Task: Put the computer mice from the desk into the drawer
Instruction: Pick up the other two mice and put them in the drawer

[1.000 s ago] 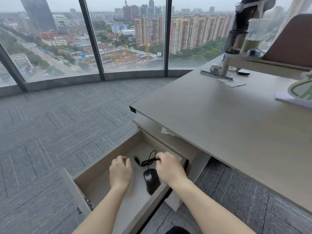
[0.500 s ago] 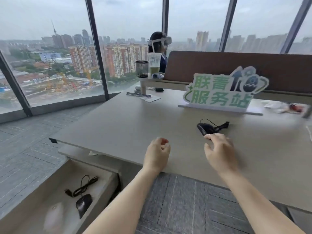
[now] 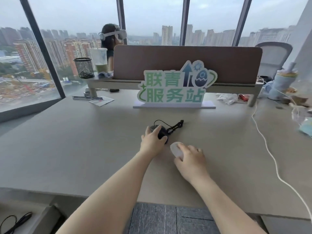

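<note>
A black wired mouse (image 3: 160,132) lies on the beige desk (image 3: 84,141), its bundled cable (image 3: 174,127) trailing to the right. My left hand (image 3: 152,142) is curled over this mouse, fingers wrapped around its sides. Just right of it sits a white mouse (image 3: 175,148); my right hand (image 3: 190,160) covers its near half and grips it. At the bottom left corner the open drawer (image 3: 49,215) shows only a black cable (image 3: 15,222) of a mouse lying inside.
A green-lettered standing sign (image 3: 175,85) stands behind the mice. A white cord (image 3: 268,149) runs down the desk's right side, near clutter and a blue bottle (image 3: 280,85). A mesh pen cup (image 3: 83,67) and a drink cup sit on a raised shelf; a person with a headset sits beyond the divider.
My view swung from the drawer up to the desk. Both hands left the drawer, reached forward, and closed on the two mice, the left on the black one, the right on the white one.
</note>
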### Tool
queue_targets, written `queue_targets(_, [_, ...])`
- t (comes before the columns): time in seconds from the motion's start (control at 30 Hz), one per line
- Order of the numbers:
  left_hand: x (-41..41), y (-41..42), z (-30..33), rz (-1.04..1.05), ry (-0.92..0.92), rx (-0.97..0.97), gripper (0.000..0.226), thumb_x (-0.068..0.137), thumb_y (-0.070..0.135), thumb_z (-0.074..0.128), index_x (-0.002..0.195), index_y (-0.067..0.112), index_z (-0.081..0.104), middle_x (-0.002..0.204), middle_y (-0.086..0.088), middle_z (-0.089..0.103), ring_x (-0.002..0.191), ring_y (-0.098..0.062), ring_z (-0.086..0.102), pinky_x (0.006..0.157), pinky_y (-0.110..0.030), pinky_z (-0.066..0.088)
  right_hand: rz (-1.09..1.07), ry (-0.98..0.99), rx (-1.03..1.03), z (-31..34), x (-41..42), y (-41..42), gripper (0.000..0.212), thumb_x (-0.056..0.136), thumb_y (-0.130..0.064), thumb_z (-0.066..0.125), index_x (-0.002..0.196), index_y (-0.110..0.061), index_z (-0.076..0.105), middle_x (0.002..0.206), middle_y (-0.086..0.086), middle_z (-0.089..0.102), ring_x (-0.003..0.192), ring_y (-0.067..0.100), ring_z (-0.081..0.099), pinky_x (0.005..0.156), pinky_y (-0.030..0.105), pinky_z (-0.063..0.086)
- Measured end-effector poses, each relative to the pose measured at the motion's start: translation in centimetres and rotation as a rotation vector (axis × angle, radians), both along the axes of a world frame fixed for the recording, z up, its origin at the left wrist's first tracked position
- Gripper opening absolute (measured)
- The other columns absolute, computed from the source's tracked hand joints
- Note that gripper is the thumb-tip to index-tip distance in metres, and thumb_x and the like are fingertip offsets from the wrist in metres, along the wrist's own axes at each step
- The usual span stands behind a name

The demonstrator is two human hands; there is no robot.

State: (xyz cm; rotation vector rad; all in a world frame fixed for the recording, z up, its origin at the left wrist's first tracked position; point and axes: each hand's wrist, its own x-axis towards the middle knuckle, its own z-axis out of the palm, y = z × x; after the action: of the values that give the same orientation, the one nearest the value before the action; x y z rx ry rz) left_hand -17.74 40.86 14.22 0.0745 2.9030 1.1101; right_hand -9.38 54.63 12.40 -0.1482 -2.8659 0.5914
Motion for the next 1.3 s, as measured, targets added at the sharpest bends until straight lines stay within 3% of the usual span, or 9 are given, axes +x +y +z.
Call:
queue_targets(0.13, [-1.7, 1.2, -0.6, 0.039, 0.082, -0.045, 0.040, 0.084, 0.044, 0.056, 0.123, 0.033, 0.053, 0.135, -0.002, 0.043, 0.119, -0.035, 0.042, 0.090, -0.037, 0.041, 0.003, 0.089, -0.026, -0.9, -0.7, 0.4, 0.044, 0.086, -0.031, 0.059, 0.130, -0.031, 0.056, 0.116, 0.007, 0.065, 0.101, 0.035, 0.050, 0.089, 0.037, 0.041])
queue_targets(0.27, [-1.8, 1.0, -1.0, 0.138, 0.163, -0.123, 0.036, 0.080, 0.028, 0.059, 0.114, 0.021, 0.049, 0.123, -0.009, 0.051, 0.108, -0.037, 0.047, 0.079, -0.038, 0.043, 0.007, 0.130, 0.000, -1.5, -0.8, 0.4, 0.044, 0.088, -0.030, 0.062, 0.132, -0.027, 0.055, 0.112, 0.010, 0.066, 0.097, 0.036, 0.051, 0.085, 0.039, 0.042])
queue_targets(0.47, [0.2, -2.7, -0.6, 0.294, 0.085, -0.180, 0.040, 0.076, 0.021, 0.054, 0.113, 0.016, 0.041, 0.115, -0.019, 0.053, 0.107, -0.038, 0.046, 0.084, -0.040, 0.037, -0.011, 0.117, -0.088, -0.8, 0.0, -0.5, 0.048, 0.086, -0.021, 0.055, 0.134, -0.024, 0.053, 0.110, 0.018, 0.062, 0.096, 0.039, 0.050, 0.090, 0.042, 0.040])
queue_targets(0.6, [4.0, -7.9, 0.3, 0.382, 0.104, 0.002, 0.049, 0.080, 0.024, 0.053, 0.127, 0.022, 0.039, 0.117, -0.020, 0.053, 0.110, -0.037, 0.044, 0.090, -0.041, 0.036, 0.021, 0.174, -0.260, 1.9, 2.3, -3.2, 0.048, 0.087, -0.019, 0.057, 0.134, -0.027, 0.050, 0.120, 0.014, 0.055, 0.103, 0.036, 0.051, 0.083, 0.036, 0.045])
queue_targets(0.73, [9.9, -14.3, 3.3, 0.439, 0.326, 0.174, 0.054, 0.081, 0.022, 0.057, 0.132, 0.022, 0.040, 0.116, -0.017, 0.057, 0.107, -0.037, 0.048, 0.089, -0.041, 0.040, 0.154, 0.239, -0.370, 5.3, 4.9, -8.6, 0.036, 0.089, -0.029, 0.056, 0.124, -0.034, 0.048, 0.115, 0.003, 0.052, 0.076, 0.022, 0.053, 0.064, 0.030, 0.039])
queue_targets(0.87, [16.6, -21.7, 6.8, 0.485, 0.568, 0.178, 0.048, 0.077, 0.022, 0.062, 0.123, 0.020, 0.050, 0.113, -0.013, 0.064, 0.103, -0.034, 0.057, 0.088, -0.043, 0.046, 0.325, 0.285, -0.526, 7.7, 8.1, -16.1, 0.037, 0.083, -0.036, 0.057, 0.119, -0.033, 0.046, 0.117, -0.004, 0.056, 0.083, 0.014, 0.052, 0.067, 0.029, 0.035])
queue_targets(1.0, [23.5, -29.3, 8.7, 0.627, 0.650, 0.115, 0.048, 0.077, 0.027, 0.063, 0.124, 0.026, 0.051, 0.111, -0.008, 0.063, 0.102, -0.028, 0.055, 0.085, -0.041, 0.047, 0.473, 0.216, -0.610, 8.3, 11.1, -24.0, 0.044, 0.081, -0.031, 0.062, 0.122, -0.033, 0.044, 0.122, -0.001, 0.060, 0.089, 0.018, 0.058, 0.062, 0.028, 0.038])
queue_targets(1.17, [31.0, -37.2, 6.9, 0.824, 0.632, 0.054, 0.047, 0.076, 0.027, 0.064, 0.121, 0.031, 0.052, 0.114, -0.005, 0.059, 0.105, -0.025, 0.052, 0.082, -0.033, 0.041, 0.666, 0.046, -0.541, 5.8, 14.6, -32.9, 0.042, 0.087, -0.037, 0.059, 0.125, -0.031, 0.042, 0.114, 0.005, 0.061, 0.085, 0.020, 0.060, 0.056, 0.027, 0.041])
queue_targets(1.3, [34.8, -42.4, 1.7, 0.982, 0.435, -0.053, 0.049, 0.076, 0.024, 0.066, 0.124, 0.024, 0.055, 0.119, -0.013, 0.060, 0.110, -0.032, 0.052, 0.090, -0.038, 0.042, 0.782, -0.231, -0.391, 1.7, 17.2, -39.2, 0.044, 0.088, -0.040, 0.054, 0.129, -0.031, 0.041, 0.120, 0.011, 0.055, 0.099, 0.030, 0.061, 0.078, 0.038, 0.049])
